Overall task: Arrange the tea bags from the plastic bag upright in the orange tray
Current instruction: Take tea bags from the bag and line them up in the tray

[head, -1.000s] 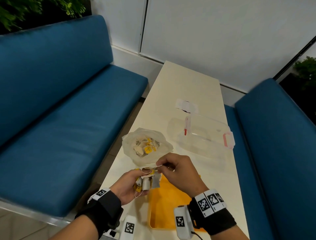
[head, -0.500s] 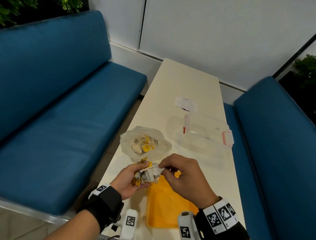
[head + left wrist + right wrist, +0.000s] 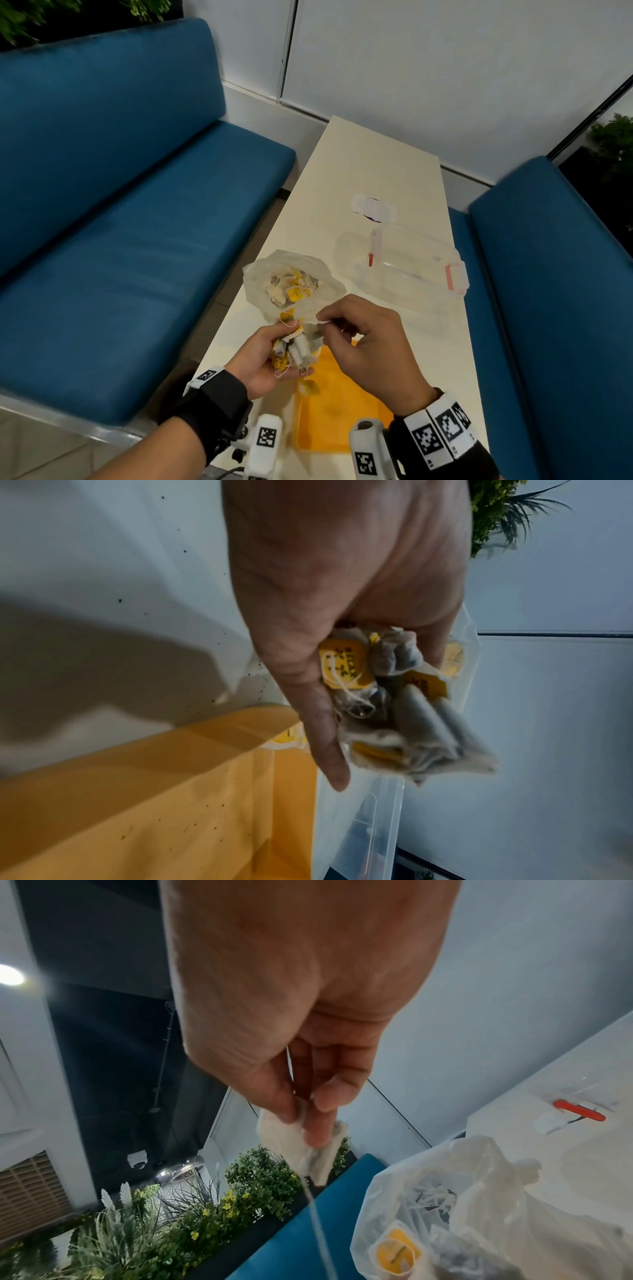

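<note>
My left hand (image 3: 274, 356) holds a bunch of tea bags (image 3: 297, 349) with yellow tags, palm up, just above the far left corner of the orange tray (image 3: 339, 411). In the left wrist view the same bunch (image 3: 394, 704) sits in my curled fingers over the tray (image 3: 171, 791). My right hand (image 3: 356, 329) pinches the white top edge of one tea bag (image 3: 304, 1148) between thumb and fingers, its string hanging down. The clear plastic bag (image 3: 291, 284) lies open on the table beyond my hands, with more tea bags inside.
A clear plastic lid with red clips (image 3: 411, 267) lies on the cream table (image 3: 376, 171) to the right of the bag. A small white packet (image 3: 373, 209) sits farther back. Blue sofas (image 3: 137, 205) flank the narrow table on both sides.
My right hand has kept picking at the bunch, now pinching one bag's top edge. The left hand with the bunch has stayed over the tray's corner.
</note>
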`<control>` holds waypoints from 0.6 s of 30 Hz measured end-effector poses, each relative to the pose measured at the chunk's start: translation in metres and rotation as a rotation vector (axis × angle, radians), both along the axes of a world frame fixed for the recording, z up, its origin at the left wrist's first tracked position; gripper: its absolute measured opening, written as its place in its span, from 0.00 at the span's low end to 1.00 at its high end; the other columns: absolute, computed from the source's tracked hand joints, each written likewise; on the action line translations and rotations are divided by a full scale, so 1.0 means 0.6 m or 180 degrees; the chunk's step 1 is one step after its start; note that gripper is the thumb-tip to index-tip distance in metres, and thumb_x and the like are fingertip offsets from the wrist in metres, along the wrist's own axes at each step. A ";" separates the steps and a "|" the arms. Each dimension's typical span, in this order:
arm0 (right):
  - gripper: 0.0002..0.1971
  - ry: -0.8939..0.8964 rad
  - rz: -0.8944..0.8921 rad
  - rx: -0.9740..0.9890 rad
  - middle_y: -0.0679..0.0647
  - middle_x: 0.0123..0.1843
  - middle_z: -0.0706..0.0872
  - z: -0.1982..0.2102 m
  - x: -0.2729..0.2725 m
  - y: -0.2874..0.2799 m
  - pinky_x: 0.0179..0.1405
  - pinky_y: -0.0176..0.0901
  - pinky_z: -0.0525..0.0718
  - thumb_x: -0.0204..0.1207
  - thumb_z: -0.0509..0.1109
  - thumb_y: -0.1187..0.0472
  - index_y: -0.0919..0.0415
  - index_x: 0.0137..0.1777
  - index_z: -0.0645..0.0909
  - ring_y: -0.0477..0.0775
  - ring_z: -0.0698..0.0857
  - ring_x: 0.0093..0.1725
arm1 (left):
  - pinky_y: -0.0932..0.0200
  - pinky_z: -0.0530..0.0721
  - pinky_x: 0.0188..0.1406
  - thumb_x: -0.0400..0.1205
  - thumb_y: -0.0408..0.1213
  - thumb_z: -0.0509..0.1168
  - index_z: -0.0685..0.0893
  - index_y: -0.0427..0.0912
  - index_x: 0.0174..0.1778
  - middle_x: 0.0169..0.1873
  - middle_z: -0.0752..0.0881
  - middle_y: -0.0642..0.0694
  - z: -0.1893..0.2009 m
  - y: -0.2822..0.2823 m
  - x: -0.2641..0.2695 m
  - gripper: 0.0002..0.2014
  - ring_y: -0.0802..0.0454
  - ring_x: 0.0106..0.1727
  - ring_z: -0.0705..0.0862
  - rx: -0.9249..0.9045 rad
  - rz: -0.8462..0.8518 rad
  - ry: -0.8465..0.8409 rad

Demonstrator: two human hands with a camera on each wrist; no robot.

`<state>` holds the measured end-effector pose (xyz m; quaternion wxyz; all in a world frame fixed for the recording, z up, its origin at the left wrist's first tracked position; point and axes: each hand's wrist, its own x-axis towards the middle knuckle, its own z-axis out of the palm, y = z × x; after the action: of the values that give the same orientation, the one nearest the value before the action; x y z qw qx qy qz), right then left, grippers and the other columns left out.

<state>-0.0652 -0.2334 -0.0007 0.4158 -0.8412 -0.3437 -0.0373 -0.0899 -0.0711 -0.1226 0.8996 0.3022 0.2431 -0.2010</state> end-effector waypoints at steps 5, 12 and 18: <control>0.06 0.0121 -0.0158 0.0066 0.40 0.41 0.88 0.002 -0.001 0.000 0.34 0.45 0.85 0.76 0.73 0.65 0.54 0.46 0.88 0.47 0.87 0.37 | 0.46 0.90 0.36 0.82 0.39 0.69 0.85 0.34 0.66 0.49 0.90 0.34 -0.009 0.001 -0.006 0.18 0.42 0.39 0.89 -0.0015 0.0084 0.0037; 0.09 0.0724 -0.0754 0.0037 0.44 0.36 0.89 -0.030 0.023 -0.007 0.40 0.54 0.90 0.76 0.75 0.63 0.46 0.42 0.87 0.49 0.89 0.36 | 0.51 0.87 0.34 0.78 0.41 0.76 0.81 0.33 0.74 0.57 0.84 0.32 -0.024 0.001 -0.022 0.30 0.44 0.41 0.85 -0.0044 -0.0027 0.0074; 0.12 0.0926 -0.1006 -0.0206 0.50 0.35 0.87 -0.065 0.024 -0.011 0.41 0.57 0.89 0.80 0.70 0.62 0.40 0.49 0.80 0.50 0.88 0.35 | 0.52 0.87 0.33 0.72 0.41 0.80 0.88 0.37 0.64 0.48 0.88 0.36 -0.017 -0.011 -0.019 0.24 0.46 0.36 0.86 -0.0108 0.0062 -0.0086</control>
<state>-0.0506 -0.2400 -0.0398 0.4227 -0.8941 -0.1449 0.0308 -0.1012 -0.0780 -0.1328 0.9096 0.2872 0.2304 -0.1923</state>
